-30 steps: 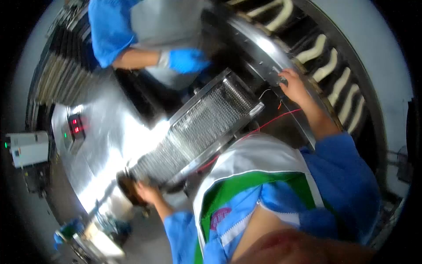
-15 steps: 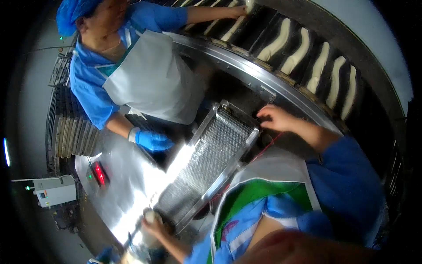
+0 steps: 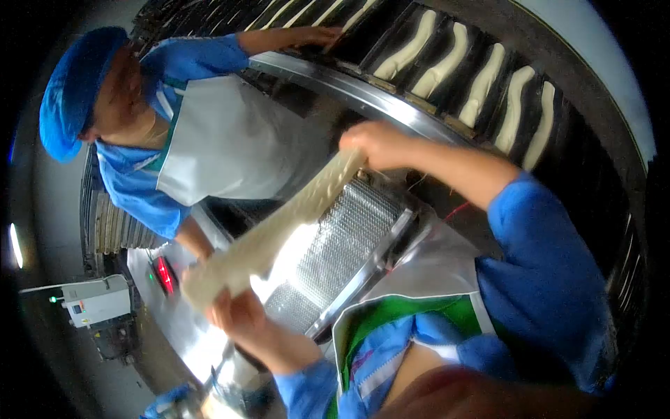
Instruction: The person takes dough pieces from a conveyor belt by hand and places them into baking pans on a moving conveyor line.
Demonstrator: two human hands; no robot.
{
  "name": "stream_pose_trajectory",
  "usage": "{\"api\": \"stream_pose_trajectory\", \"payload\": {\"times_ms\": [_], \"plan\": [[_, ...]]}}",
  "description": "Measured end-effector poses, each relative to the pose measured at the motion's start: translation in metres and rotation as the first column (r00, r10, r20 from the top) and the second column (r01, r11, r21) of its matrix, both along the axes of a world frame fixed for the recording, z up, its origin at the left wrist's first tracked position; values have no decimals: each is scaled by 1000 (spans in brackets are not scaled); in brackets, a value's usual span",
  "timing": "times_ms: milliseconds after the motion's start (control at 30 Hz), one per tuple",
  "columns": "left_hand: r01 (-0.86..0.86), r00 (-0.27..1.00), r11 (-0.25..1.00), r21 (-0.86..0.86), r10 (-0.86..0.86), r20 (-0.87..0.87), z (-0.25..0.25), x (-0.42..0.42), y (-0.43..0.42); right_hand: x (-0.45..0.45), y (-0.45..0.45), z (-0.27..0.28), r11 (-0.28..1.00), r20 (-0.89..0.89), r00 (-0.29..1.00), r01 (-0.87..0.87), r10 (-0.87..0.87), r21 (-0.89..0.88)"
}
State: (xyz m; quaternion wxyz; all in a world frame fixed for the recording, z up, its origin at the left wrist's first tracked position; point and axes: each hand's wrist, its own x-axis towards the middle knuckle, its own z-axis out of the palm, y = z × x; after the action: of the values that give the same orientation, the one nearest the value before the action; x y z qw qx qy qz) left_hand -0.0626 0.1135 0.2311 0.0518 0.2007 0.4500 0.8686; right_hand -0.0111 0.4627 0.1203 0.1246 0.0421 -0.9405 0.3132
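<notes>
A long, pale strip of dough (image 3: 279, 227) stretches diagonally between my two hands, above a textured metal mesh bed (image 3: 349, 237). My left hand (image 3: 241, 321) grips the strip near its lower-left end, which is wide and blurred. At the upper-right end, my right hand (image 3: 377, 144) closes around the narrower tip, near the curved metal rail. The strip covers part of the mesh bed and the lower hand of the co-worker opposite.
A co-worker (image 3: 223, 140) in a white apron stands opposite, one hand (image 3: 321, 35) at the dark trays. Dough strips (image 3: 481, 87) lie on those trays behind the curved metal rail (image 3: 377, 101). A shiny metal table (image 3: 188, 328) and a red-lit display (image 3: 165, 274) are at left.
The dough strip now hangs raised between both my hands. My right hand moved up-left and closed on one end. The trayed strips shifted up-left, and the co-worker's upper hand moved left.
</notes>
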Motion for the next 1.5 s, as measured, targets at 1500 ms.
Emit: {"api": "stream_pose_trajectory", "payload": {"times_ms": [1500], "plan": [[-40, 719, -394, -918, 627, -300, -206, 25, -122, -110, 33, -40, 956, 274, 932, -274, 237, 105]]}}
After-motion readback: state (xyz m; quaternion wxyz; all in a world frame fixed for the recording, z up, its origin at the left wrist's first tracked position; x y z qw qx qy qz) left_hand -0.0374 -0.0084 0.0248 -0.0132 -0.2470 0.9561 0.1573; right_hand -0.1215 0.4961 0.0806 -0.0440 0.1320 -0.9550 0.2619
